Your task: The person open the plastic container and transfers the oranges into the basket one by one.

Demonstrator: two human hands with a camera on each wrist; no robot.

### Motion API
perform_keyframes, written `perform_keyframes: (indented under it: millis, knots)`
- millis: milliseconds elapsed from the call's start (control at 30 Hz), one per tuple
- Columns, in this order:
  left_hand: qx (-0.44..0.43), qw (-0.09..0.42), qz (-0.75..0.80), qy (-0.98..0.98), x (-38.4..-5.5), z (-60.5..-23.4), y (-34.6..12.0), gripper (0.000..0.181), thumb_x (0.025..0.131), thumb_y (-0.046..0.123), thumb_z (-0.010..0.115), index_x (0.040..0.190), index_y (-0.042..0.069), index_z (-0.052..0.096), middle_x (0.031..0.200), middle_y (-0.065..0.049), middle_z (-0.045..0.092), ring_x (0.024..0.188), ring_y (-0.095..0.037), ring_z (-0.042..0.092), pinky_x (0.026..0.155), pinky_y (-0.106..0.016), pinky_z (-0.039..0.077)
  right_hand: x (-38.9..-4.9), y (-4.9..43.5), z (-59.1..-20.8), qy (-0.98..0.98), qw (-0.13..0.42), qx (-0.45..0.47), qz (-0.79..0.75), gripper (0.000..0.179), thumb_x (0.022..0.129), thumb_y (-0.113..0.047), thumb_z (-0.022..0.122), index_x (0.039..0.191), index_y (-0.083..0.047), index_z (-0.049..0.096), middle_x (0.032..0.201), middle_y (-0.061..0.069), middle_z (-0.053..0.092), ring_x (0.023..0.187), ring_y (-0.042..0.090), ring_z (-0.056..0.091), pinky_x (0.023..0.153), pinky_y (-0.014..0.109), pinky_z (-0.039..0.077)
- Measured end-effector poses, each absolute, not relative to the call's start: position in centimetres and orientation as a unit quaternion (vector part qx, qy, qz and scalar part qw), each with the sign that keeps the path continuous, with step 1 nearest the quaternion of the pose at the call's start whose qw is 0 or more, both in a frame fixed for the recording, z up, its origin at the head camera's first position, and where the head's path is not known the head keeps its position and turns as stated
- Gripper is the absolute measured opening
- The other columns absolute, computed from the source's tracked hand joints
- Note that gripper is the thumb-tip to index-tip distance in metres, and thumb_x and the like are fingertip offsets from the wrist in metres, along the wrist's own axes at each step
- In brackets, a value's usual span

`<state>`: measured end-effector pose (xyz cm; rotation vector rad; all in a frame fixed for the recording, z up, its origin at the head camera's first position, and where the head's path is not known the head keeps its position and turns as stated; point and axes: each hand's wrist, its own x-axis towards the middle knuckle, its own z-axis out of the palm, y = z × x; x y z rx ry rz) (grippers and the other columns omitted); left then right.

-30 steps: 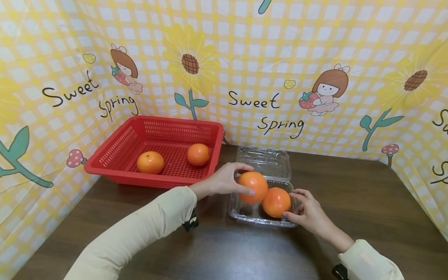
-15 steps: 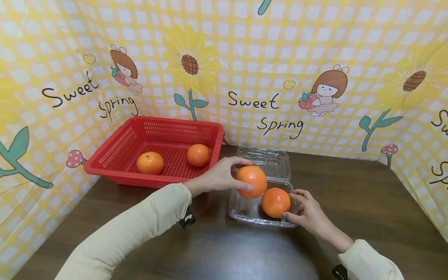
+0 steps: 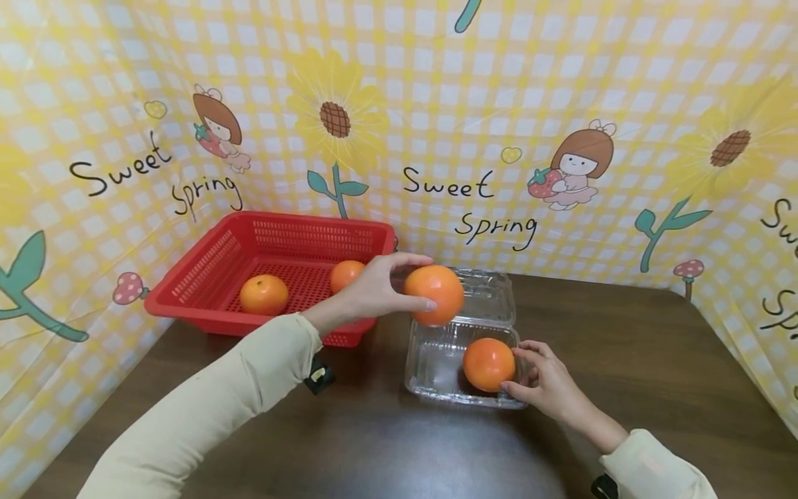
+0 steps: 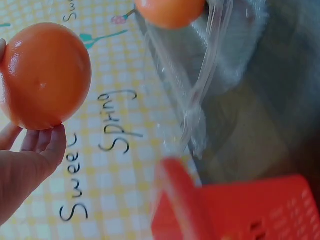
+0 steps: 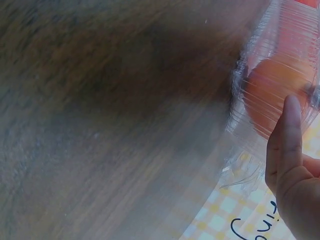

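Observation:
My left hand (image 3: 373,290) grips an orange (image 3: 434,296) between thumb and fingers, raised over the hinge of a clear plastic clamshell container (image 3: 430,362). In the left wrist view this orange (image 4: 47,77) is large and shiny, with fingertips under it. The container lies with its lid (image 3: 492,298) folded back. A second orange (image 3: 489,365) sits in the right half of its base. My right hand (image 3: 548,384) holds the container's right side, thumb at the near corner and fingers at the rim. In the right wrist view one finger (image 5: 291,120) lies along the ribbed outer wall.
A red perforated basket (image 3: 212,320) stands to the left with two oranges inside, one (image 3: 264,294) in plain sight and one (image 3: 346,276) partly behind my left hand. The brown table (image 3: 399,450) meets a yellow checked cloth backdrop (image 3: 436,90).
My left hand has lifted its orange from beside the other one, up and to the left, out of the container base. The right hand has stayed at the container's side.

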<state>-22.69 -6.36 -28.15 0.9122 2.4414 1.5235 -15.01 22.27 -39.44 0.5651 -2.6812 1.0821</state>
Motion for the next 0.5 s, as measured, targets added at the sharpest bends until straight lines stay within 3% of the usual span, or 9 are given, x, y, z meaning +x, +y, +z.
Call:
perform_keyframes:
  millis: [500]
  knots:
    - [0.251,-0.009,0.511,0.822,-24.8,-23.5,-11.5,0.061,0.071,0.02,0.073,0.125,0.006,0.048,0.122,-0.006,0.049,0.104,-0.02,0.05,0.085,-0.035,0.044,-15.0,22.2,-39.3,-0.908,0.093,0.187,0.364,0.052,0.065,-0.009,0.077,0.106,0.014,0.055,0.112,0.025,0.044,0.055,0.001,0.048,0.051,0.02,0.045]
